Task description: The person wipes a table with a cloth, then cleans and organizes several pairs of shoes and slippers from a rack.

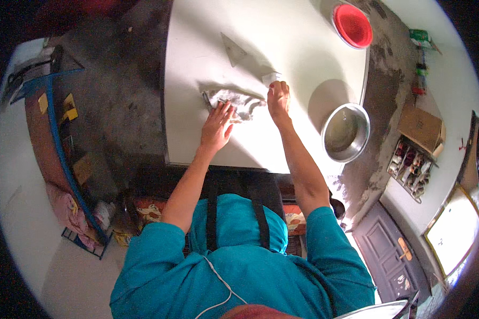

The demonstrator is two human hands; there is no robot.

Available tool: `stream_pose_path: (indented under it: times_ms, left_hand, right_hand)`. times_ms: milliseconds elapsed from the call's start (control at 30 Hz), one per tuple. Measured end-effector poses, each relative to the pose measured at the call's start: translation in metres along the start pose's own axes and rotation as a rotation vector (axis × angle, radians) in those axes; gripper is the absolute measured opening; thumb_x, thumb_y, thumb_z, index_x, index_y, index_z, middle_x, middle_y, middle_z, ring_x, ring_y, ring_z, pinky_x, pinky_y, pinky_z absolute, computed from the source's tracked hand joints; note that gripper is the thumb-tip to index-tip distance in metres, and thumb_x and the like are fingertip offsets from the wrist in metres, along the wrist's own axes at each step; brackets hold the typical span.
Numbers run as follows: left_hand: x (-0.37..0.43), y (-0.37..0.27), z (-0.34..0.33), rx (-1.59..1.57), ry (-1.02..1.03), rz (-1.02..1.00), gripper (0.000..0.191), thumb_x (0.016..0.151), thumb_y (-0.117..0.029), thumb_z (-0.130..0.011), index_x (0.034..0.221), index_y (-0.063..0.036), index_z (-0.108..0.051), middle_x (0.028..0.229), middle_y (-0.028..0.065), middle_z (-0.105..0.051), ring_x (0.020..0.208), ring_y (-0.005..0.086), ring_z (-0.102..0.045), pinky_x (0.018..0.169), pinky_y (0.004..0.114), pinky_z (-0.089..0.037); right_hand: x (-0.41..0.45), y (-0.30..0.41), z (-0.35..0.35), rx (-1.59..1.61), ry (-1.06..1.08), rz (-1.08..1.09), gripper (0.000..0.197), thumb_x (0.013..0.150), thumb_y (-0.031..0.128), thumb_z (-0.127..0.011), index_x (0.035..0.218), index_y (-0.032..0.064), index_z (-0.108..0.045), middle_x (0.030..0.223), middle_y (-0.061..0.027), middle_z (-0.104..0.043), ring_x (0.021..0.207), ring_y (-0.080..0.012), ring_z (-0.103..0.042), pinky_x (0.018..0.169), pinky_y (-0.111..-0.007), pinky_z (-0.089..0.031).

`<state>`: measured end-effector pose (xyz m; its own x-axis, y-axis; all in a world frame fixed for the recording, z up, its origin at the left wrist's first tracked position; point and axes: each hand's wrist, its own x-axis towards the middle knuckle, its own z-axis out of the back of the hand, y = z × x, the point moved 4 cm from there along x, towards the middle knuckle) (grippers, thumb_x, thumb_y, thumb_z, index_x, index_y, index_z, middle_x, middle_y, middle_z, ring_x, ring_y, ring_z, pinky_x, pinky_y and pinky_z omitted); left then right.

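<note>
On a white tabletop [207,147] lies a crumpled grey-and-white cloth [239,101]. My left hand [218,123] rests palm down on its near left edge, fingers stretched out over the fabric. My right hand [278,99] has its fingers curled on a small white object [270,78], just right of the cloth; glare hides what exactly it is. A pale triangular patch [233,50] shows on the table farther up, and I cannot tell whether it is a thing or light. To the right of my right arm stands a round metal basin [345,133].
A red basin [353,26] stands at the table's far right corner. Along the right wall are a cardboard box [420,125] and a rack of shoes [411,167], with a dark door [391,243] nearer. A blue-edged bed frame [58,131] is at left.
</note>
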<state>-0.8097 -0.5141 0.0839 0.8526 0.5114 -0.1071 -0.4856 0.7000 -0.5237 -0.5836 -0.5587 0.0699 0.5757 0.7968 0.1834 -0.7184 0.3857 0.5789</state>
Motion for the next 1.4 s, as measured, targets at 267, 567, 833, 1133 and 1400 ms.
stream_pose_path:
  times_ms: [267,567,833,1133,1400]
  left_hand:
    - [0.009,-0.001,0.004,-0.074,-0.071,0.061,0.054,0.087,-0.017,-0.06,0.138,-0.0087,-0.044,0.148,0.0107,-0.036,0.136,0.034,-0.034,0.111,0.047,-0.031]
    - [-0.001,0.04,0.014,0.039,-0.052,0.236,0.064,0.093,-0.032,-0.053,0.148,-0.0118,-0.026,0.156,0.0098,-0.019,0.143,0.0306,-0.018,0.117,0.045,-0.018]
    - [0.075,0.098,0.02,0.326,-0.228,0.219,0.06,0.097,-0.043,-0.043,0.144,-0.0083,-0.035,0.153,0.0149,-0.025,0.14,0.0361,-0.023,0.115,0.053,-0.02]
    - [0.068,-0.03,-0.037,0.027,-0.01,-0.004,0.046,0.087,-0.019,-0.062,0.13,-0.0048,-0.054,0.149,0.009,-0.035,0.138,0.0328,-0.029,0.115,0.049,-0.024]
    - [-0.034,-0.101,-0.073,-0.032,0.214,-0.271,0.058,0.083,-0.024,-0.057,0.137,-0.008,-0.046,0.149,0.0099,-0.035,0.139,0.0297,-0.029,0.115,0.047,-0.019]
  right_hand:
    - [0.09,0.067,-0.058,-0.125,0.2,-0.083,0.053,0.078,0.022,-0.072,0.12,-0.0028,-0.053,0.122,-0.0249,-0.048,0.113,-0.0383,-0.046,0.093,-0.047,-0.043]
    - [0.105,0.061,-0.094,-0.731,0.364,0.276,0.029,0.086,0.014,-0.056,0.105,-0.0076,-0.061,0.107,-0.0215,-0.057,0.104,-0.0327,-0.053,0.083,-0.042,-0.049]
    - [0.016,0.022,-0.012,0.095,0.079,-0.002,0.008,0.093,0.005,-0.055,0.09,-0.0019,-0.055,0.082,-0.0178,-0.06,0.065,-0.0233,-0.06,0.05,-0.037,-0.05]
    - [-0.082,0.015,0.052,0.242,-0.151,-0.327,0.01,0.092,0.002,-0.052,0.099,-0.0038,-0.057,0.086,-0.0196,-0.058,0.073,-0.0304,-0.061,0.056,-0.039,-0.052]
    - [-0.154,0.012,0.071,0.089,-0.049,-0.285,0.029,0.079,-0.009,-0.058,0.105,0.0024,-0.062,0.098,-0.0154,-0.055,0.09,-0.0323,-0.056,0.075,-0.04,-0.049]
